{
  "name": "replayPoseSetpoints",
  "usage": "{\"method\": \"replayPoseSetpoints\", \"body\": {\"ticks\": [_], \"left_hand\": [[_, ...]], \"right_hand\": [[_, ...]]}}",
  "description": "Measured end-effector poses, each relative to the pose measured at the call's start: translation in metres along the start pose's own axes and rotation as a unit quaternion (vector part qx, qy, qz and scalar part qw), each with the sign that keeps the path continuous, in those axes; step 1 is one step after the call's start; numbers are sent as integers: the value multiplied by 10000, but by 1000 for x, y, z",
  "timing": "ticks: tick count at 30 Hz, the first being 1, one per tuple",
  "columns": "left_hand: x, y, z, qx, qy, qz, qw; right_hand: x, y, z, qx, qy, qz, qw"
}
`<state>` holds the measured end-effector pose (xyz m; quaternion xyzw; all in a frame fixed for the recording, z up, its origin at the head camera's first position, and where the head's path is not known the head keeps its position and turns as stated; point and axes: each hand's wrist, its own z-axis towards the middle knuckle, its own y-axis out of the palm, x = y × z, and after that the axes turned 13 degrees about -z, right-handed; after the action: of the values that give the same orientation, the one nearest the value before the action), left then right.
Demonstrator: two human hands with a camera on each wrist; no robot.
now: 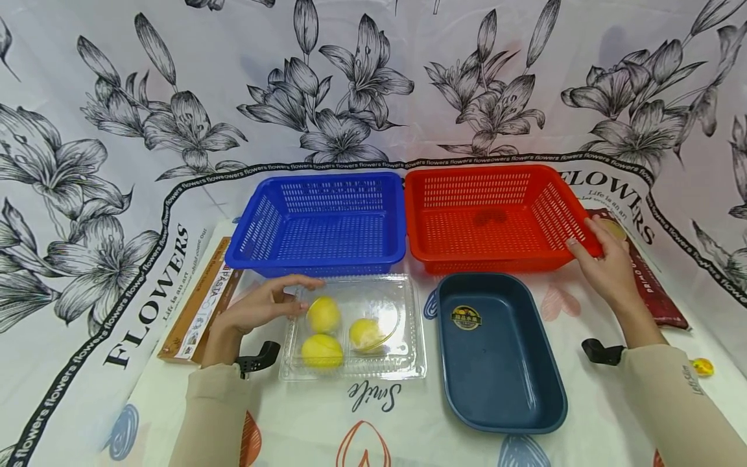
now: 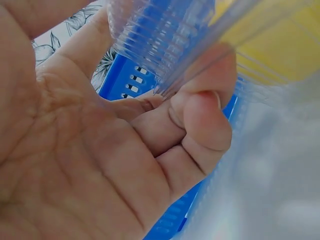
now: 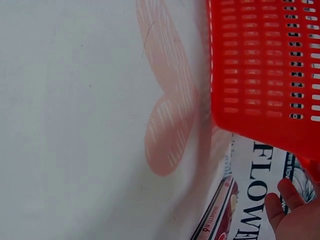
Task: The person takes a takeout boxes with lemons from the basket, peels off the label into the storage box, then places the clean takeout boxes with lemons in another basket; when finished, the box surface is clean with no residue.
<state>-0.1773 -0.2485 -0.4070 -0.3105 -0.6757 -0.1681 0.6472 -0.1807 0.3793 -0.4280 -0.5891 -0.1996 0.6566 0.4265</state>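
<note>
A clear plastic clamshell box (image 1: pixel 408 324) holds three yellow fruits (image 1: pixel 322 351) that look like lemons. My left hand (image 1: pixel 259 306) is at its upper left corner; in the left wrist view the curled fingers (image 2: pixel 207 120) grip the ridged plastic edge, with yellow fruit showing through. At the near right corner of a red slotted basket (image 1: pixel 496 264), my right hand (image 1: pixel 609 267) holds the rim, thumb on the front edge. Two of its fingers (image 3: pixel 290 194) show outside the basket in the right wrist view; the others are hidden there.
Left of the red basket stands a blue slotted basket (image 1: pixel 315 264). A dark blue tray (image 1: pixel 496 363) with a gold sticker lies in front of the red one. At the left is a brown pasta box (image 1: pixel 201 311), at the right a dark red spaghetti pack (image 1: pixel 656 285) and a small yellow-red item (image 1: pixel 703 367).
</note>
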Motion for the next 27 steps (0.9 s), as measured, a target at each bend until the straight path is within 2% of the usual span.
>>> {"method": "replayPoseSetpoints", "body": {"ticks": [8,18,27], "left_hand": [[1,0,-3,-94,254,20,9996],[7,0,-11,-171,398,326,9985],[19,4,-13,-289,640,559,9960]], "right_hand": [[0,1,1,141,-201,53,9997],[-2,2,1,77,-50,-111,9999],[-1,2,0,50,-12,-67,10000]]}}
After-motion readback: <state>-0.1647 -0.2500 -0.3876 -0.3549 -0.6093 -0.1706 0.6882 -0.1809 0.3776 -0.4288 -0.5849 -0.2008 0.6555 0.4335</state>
